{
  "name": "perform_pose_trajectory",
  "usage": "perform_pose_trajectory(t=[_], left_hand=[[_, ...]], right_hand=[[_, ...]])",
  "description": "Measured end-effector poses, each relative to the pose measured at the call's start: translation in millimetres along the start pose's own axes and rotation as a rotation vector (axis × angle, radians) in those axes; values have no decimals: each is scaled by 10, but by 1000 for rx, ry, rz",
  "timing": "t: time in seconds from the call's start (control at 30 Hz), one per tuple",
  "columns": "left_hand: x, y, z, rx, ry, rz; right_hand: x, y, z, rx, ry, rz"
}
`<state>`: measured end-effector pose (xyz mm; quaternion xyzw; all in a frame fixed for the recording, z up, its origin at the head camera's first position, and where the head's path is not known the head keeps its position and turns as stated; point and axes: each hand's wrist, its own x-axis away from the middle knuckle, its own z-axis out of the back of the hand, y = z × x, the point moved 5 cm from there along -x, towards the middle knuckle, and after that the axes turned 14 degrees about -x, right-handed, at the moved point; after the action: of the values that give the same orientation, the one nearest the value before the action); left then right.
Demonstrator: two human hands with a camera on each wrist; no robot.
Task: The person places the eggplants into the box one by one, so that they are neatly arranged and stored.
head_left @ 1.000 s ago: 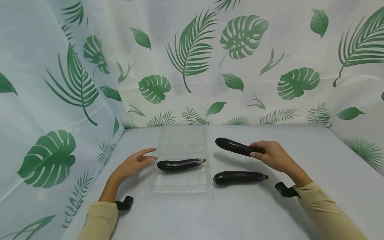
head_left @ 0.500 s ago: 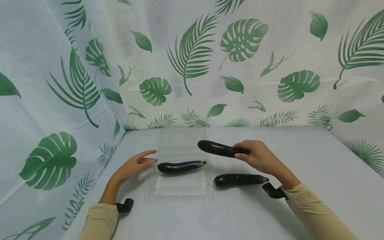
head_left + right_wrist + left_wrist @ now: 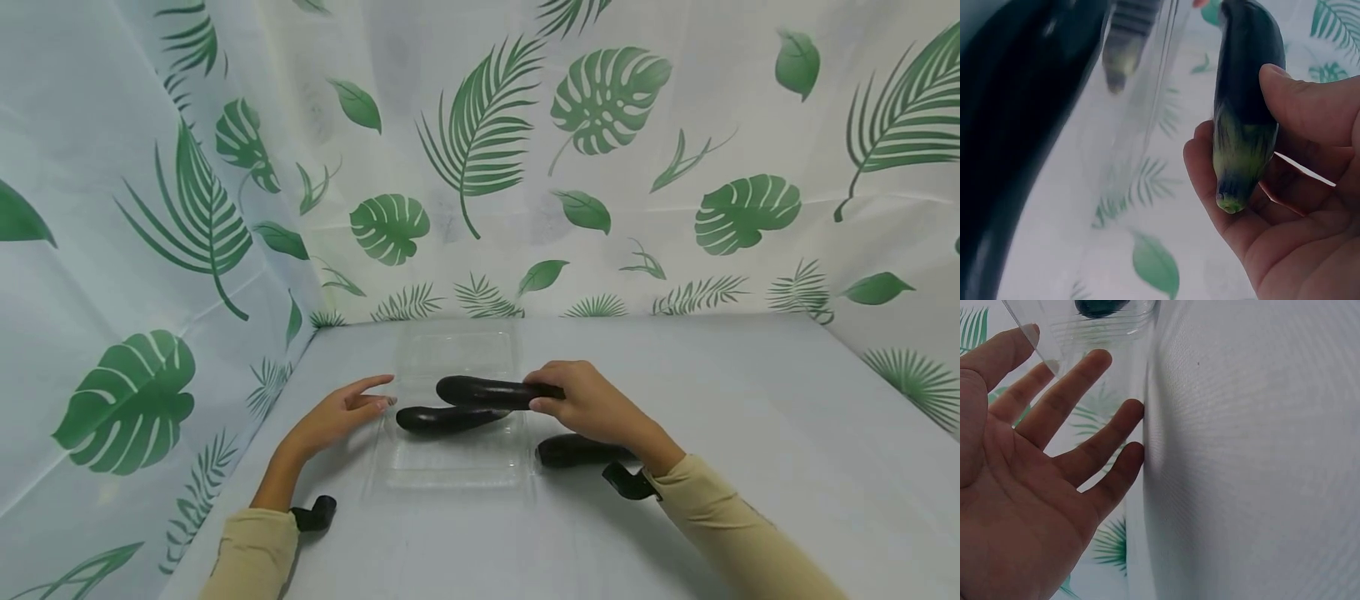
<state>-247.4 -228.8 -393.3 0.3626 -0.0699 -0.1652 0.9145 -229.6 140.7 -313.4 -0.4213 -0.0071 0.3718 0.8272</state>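
Note:
My right hand (image 3: 581,402) grips a dark eggplant (image 3: 483,392) by its stem end and holds it level above a clear plastic container (image 3: 450,477). Thumb and fingers wrap its greenish cap (image 3: 1244,150) in the right wrist view. A second eggplant (image 3: 431,422) lies inside the container, partly covered by the held one. To the right of the container, a third eggplant (image 3: 572,451) rests on the table, its stem end hidden by my right hand and wrist. My left hand (image 3: 326,422), fingers loosely extended, is at the container's left edge; whether it touches cannot be told.
The container's raised clear lid or second half (image 3: 456,350) extends toward the back. A white cloth (image 3: 480,550) covers the table. Leaf-printed curtains (image 3: 480,167) stand behind and at the left. Each wrist wears a black camera mount (image 3: 318,513).
The right hand has carried its eggplant leftward and slightly down, from right of the container to above it. The left hand and the other two eggplants have stayed in place.

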Motion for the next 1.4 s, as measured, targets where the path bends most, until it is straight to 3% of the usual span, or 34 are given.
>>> perform_pose_trajectory(t=[0.27, 0.6, 1.13, 1.4], left_hand=[[5, -15, -3, 23, -3, -11], [6, -13, 2, 26, -7, -29], [16, 14, 13, 23, -4, -22], [15, 32, 14, 8, -6, -20]], right_hand=[[-87, -101, -316, 17, -86, 47], [-127, -120, -603, 40, -115, 55], [-166, -91, -779, 130, -135, 16], [-166, -58, -831, 184, -99, 19]])
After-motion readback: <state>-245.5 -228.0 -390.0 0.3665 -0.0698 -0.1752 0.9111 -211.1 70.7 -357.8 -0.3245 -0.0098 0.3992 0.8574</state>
